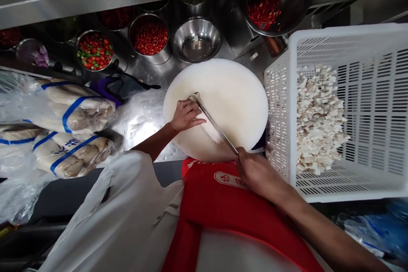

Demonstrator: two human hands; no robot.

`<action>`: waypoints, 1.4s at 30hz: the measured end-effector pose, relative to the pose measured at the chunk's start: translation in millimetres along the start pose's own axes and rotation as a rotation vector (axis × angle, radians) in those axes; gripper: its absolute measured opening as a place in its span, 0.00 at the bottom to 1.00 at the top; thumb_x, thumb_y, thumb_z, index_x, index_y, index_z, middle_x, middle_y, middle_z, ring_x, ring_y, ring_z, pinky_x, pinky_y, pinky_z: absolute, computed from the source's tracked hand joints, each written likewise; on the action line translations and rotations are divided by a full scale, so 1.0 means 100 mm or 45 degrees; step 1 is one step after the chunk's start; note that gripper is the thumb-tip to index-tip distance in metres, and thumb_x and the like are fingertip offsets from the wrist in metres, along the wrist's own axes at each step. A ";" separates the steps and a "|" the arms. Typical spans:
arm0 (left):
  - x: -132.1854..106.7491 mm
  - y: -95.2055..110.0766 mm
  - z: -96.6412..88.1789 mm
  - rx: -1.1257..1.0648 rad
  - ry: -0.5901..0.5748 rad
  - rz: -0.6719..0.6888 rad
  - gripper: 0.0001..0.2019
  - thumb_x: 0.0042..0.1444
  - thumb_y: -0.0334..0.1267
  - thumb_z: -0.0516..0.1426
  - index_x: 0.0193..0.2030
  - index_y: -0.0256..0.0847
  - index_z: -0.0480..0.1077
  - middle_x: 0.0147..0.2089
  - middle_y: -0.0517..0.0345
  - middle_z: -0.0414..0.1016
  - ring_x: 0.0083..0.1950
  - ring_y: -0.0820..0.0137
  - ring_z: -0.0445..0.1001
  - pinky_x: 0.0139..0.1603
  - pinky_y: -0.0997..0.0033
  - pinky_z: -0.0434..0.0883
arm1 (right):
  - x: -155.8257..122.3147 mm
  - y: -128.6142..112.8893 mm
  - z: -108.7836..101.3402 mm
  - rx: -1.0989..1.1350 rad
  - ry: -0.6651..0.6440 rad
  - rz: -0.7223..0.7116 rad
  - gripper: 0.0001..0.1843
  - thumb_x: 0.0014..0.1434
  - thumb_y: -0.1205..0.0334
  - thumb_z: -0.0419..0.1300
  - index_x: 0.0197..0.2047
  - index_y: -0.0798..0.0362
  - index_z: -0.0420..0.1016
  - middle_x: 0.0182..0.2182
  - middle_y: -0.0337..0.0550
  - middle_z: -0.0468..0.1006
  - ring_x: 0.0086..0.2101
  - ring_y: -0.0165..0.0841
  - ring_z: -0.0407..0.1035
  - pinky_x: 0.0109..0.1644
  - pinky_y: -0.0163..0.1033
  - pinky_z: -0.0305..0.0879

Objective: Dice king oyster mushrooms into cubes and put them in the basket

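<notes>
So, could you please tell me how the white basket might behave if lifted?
The basket is probably light for its size, as it looks like slotted plastic. It should mostly keep its shape, since its sides stand straight. It may dip toward the board, because the cut pieces are heaped on that side.

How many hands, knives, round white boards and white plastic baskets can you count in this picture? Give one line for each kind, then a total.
Hands: 2 (left hand, right hand)
Knife: 1
Round white board: 1
White plastic basket: 1
Total: 5
</notes>
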State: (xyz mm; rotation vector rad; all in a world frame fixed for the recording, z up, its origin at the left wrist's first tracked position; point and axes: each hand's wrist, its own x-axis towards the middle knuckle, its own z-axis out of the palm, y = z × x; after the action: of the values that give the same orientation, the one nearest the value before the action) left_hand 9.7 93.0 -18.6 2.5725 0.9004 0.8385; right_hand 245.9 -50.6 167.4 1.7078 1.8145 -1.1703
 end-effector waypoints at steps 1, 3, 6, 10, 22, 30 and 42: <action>0.00 0.00 0.00 -0.002 0.020 0.017 0.22 0.53 0.63 0.60 0.42 0.48 0.73 0.43 0.54 0.75 0.50 0.60 0.69 0.49 0.57 0.62 | 0.03 0.03 0.08 -0.002 0.013 0.010 0.11 0.66 0.69 0.46 0.49 0.59 0.65 0.31 0.52 0.81 0.33 0.41 0.77 0.32 0.39 0.59; 0.01 0.00 0.00 -0.003 0.068 0.047 0.22 0.53 0.62 0.60 0.42 0.48 0.73 0.43 0.54 0.75 0.50 0.60 0.69 0.49 0.57 0.62 | 0.16 0.06 0.23 -0.012 0.057 0.020 0.11 0.66 0.69 0.47 0.49 0.59 0.65 0.35 0.53 0.81 0.35 0.40 0.78 0.34 0.38 0.59; 0.01 0.02 -0.05 0.014 0.071 0.067 0.21 0.53 0.61 0.60 0.43 0.47 0.73 0.45 0.52 0.74 0.51 0.59 0.69 0.50 0.56 0.63 | 0.39 0.07 0.36 -0.005 0.131 0.004 0.11 0.66 0.69 0.47 0.49 0.59 0.65 0.38 0.53 0.81 0.37 0.39 0.77 0.37 0.38 0.60; -0.01 0.05 -0.12 0.041 0.013 0.085 0.21 0.54 0.58 0.61 0.45 0.45 0.72 0.46 0.50 0.72 0.52 0.59 0.68 0.51 0.55 0.65 | 0.35 0.09 0.32 0.044 0.203 -0.020 0.11 0.66 0.68 0.47 0.49 0.59 0.66 0.38 0.53 0.81 0.37 0.39 0.77 0.39 0.38 0.61; -0.06 -0.02 -0.06 -0.035 -0.010 0.016 0.23 0.52 0.61 0.61 0.43 0.46 0.71 0.45 0.50 0.70 0.54 0.56 0.67 0.53 0.51 0.67 | 0.05 -0.09 0.24 -0.014 0.315 -0.134 0.16 0.67 0.66 0.45 0.54 0.60 0.65 0.37 0.53 0.81 0.37 0.41 0.77 0.39 0.39 0.64; -0.05 -0.01 -0.06 -0.053 0.018 0.016 0.23 0.53 0.61 0.60 0.45 0.45 0.72 0.46 0.50 0.72 0.54 0.57 0.67 0.52 0.53 0.67 | -0.06 -0.08 0.23 -0.023 0.199 -0.069 0.13 0.66 0.69 0.46 0.51 0.59 0.66 0.33 0.52 0.81 0.34 0.41 0.77 0.35 0.38 0.62; -0.04 -0.01 -0.07 -0.113 -0.091 -0.049 0.25 0.50 0.64 0.61 0.43 0.45 0.73 0.46 0.50 0.73 0.55 0.56 0.68 0.55 0.51 0.67 | 0.70 -0.43 -0.17 -0.083 0.129 0.010 0.14 0.66 0.68 0.45 0.51 0.61 0.65 0.37 0.59 0.81 0.39 0.45 0.77 0.40 0.41 0.64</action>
State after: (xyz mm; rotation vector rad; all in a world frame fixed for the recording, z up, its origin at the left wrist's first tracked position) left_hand 2.6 91.9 -15.1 2.4841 0.8694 0.7537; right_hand 196.7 9.9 137.1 1.7647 1.8822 -1.0273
